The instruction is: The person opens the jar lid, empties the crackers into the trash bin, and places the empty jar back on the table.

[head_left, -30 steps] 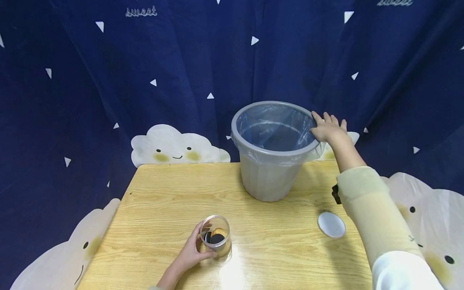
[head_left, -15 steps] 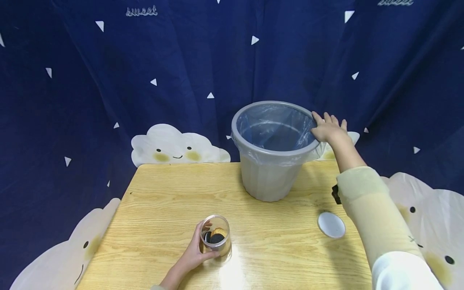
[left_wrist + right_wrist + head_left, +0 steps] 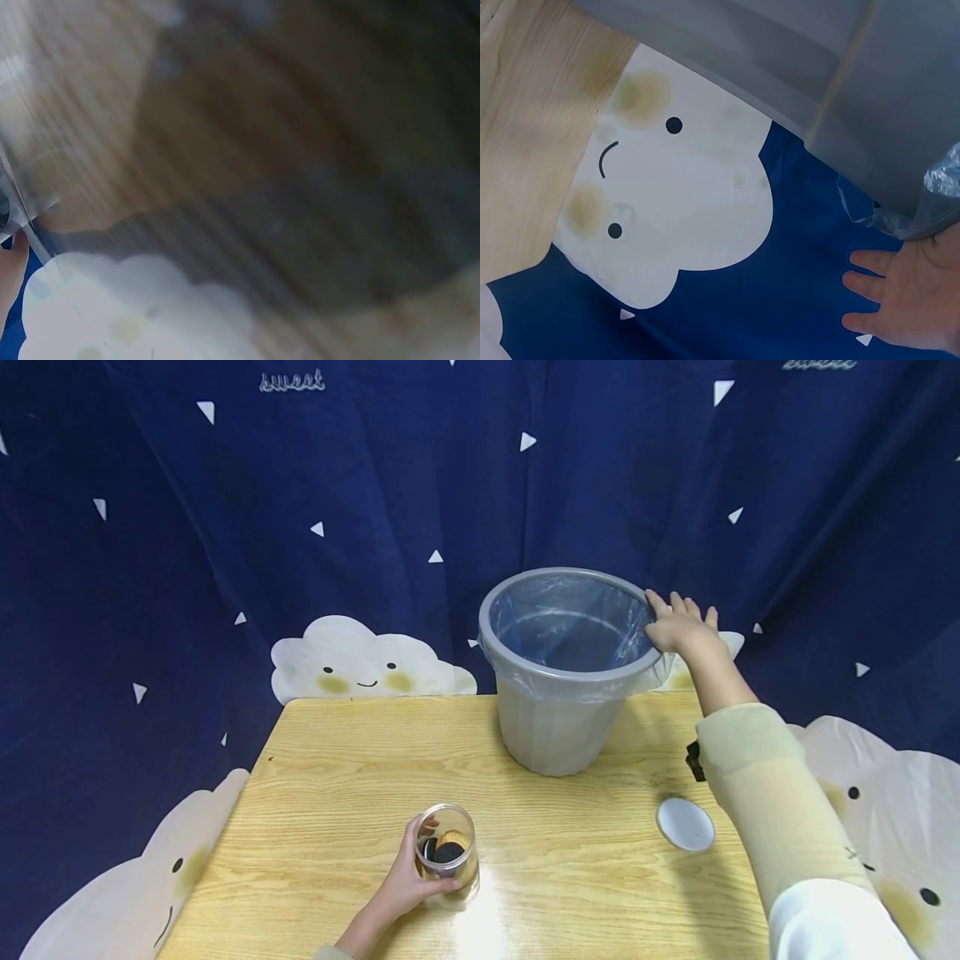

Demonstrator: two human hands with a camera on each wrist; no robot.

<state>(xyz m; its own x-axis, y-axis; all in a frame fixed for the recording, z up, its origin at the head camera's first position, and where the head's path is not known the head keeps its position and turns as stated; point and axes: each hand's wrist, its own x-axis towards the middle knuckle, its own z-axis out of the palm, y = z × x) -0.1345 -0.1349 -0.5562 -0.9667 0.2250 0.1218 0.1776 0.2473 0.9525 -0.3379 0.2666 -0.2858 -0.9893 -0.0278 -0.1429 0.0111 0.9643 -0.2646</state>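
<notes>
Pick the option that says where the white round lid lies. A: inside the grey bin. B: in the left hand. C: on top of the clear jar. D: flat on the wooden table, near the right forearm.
D: the white lid lies flat on the wooden table, apart from the open clear jar that the left hand holds.

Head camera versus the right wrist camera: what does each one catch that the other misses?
Only the head view shows the left hand gripping the clear jar of cookies, the white lid and the bin's lined inside. Only the right wrist view shows the right hand's open palm from below and the liner's loose edge. Both show the grey bin, right hand, wooden table and cloud-printed blue cloth.
</notes>
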